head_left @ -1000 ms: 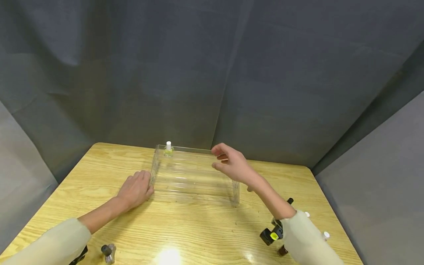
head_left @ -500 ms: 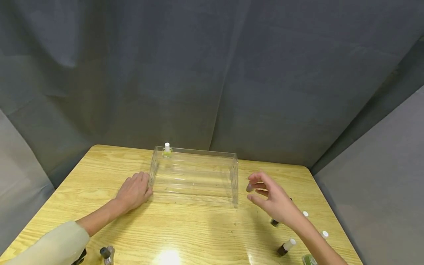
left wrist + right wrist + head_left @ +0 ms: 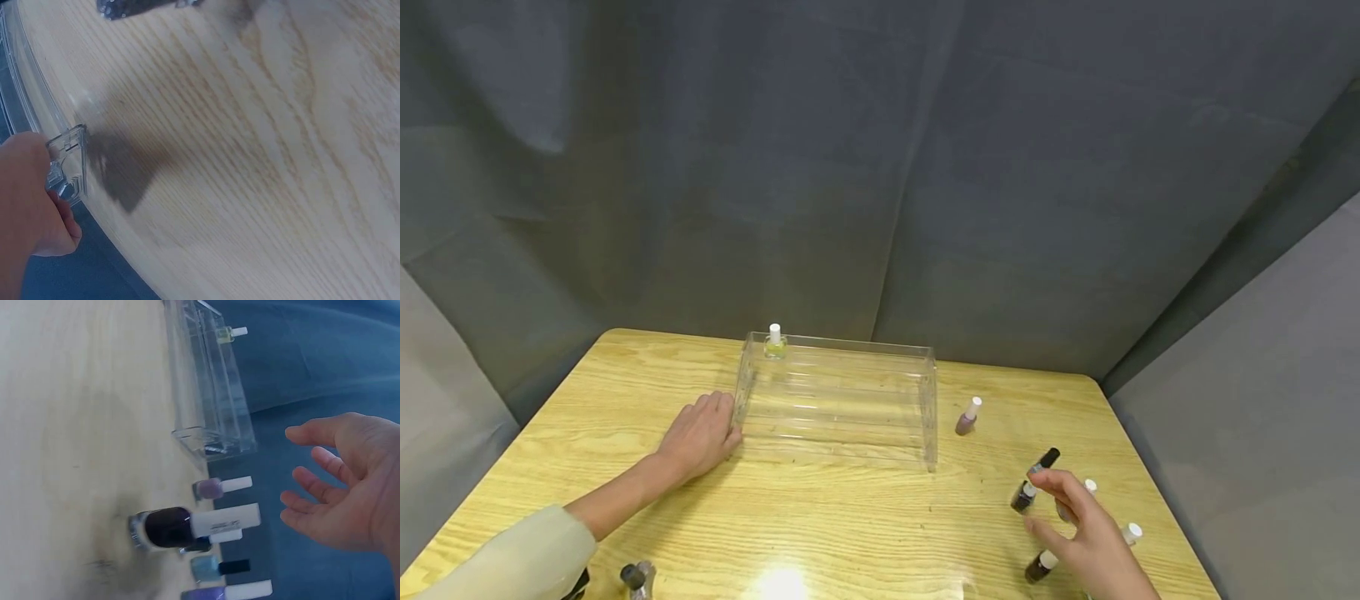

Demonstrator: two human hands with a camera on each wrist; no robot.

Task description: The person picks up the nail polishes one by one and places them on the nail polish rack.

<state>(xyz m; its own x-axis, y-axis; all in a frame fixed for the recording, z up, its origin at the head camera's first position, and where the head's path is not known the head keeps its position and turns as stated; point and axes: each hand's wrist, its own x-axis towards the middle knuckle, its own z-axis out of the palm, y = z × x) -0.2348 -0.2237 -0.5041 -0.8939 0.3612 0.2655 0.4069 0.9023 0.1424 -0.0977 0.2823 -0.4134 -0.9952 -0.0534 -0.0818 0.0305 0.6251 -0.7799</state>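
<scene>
A clear plastic tiered rack (image 3: pixel 835 400) stands towards the back of the table. My left hand (image 3: pixel 700 435) grips its left side panel; in the left wrist view the panel's end (image 3: pixel 67 164) shows between thumb and fingers. On the rack's top tier, at the left, sits a nail polish bottle (image 3: pixel 775 343) with yellowish liquid and a white cap. My right hand (image 3: pixel 1086 533) hovers over several nail polish bottles at the right, fingers apart and nothing held. Near it are a dark bottle with a white cap (image 3: pixel 169 527), a light blue one (image 3: pixel 205 568) and a purple one (image 3: pixel 209 594).
A mauve nail polish bottle (image 3: pixel 967 418) stands alone right of the rack. At the near left lies a glittery bottle with a black cap (image 3: pixel 637 577). Grey curtains (image 3: pixel 880 167) hang behind the wooden table (image 3: pixel 850 517) and at its sides.
My right hand has moved from above the rack's right end back towards me and to the right, over the bottles. The left hand stays on the rack.
</scene>
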